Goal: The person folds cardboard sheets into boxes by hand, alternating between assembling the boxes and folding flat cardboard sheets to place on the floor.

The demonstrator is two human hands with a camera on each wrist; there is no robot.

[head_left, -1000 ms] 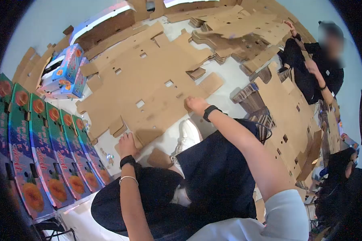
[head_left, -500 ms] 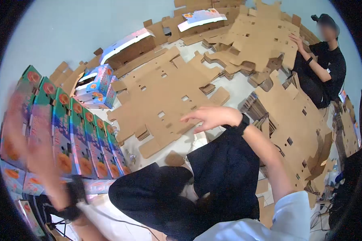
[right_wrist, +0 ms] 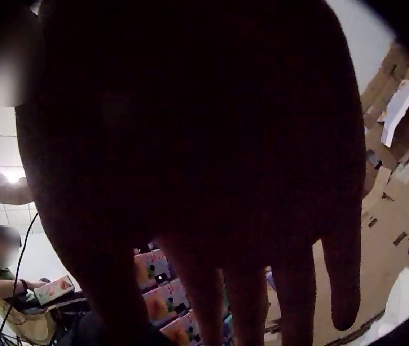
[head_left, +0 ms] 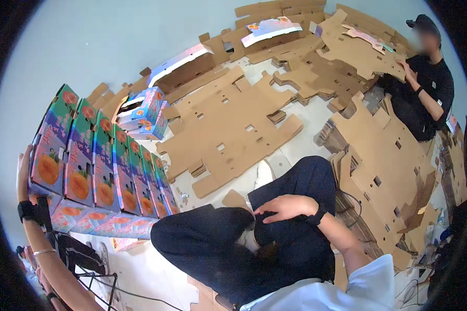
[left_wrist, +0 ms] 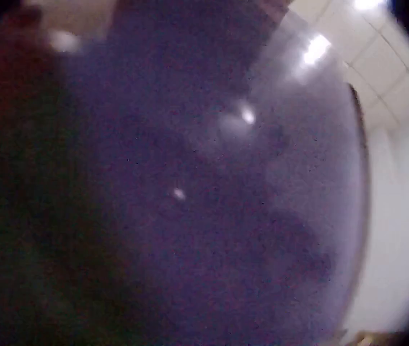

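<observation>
Printed cardboard boxes [head_left: 104,171], green, blue and pink with orange fruit pictures, stand in a tight row at the left. My left hand [head_left: 23,173] lies flat along the outer side of the end box [head_left: 47,168], fingers extended upward. A purple printed box face [left_wrist: 190,166] fills most of the left wrist view, very close and blurred. My right hand [head_left: 288,208] hangs over my lap, holding nothing. In the right wrist view its palm [right_wrist: 204,144] is dark, with fingers extended and spread.
Flattened brown cardboard sheets [head_left: 218,135] cover the floor ahead, with a further stack [head_left: 384,171] at the right. Two smaller printed boxes [head_left: 148,111] stand behind the row. Another person [head_left: 425,98] sits at the right, touching cardboard. A black cable [head_left: 140,293] crosses the floor at lower left.
My left hand has gone from the flat cardboard to the outer side of the box row. My right hand has left the cardboard and drawn back over my lap. The view has turned left.
</observation>
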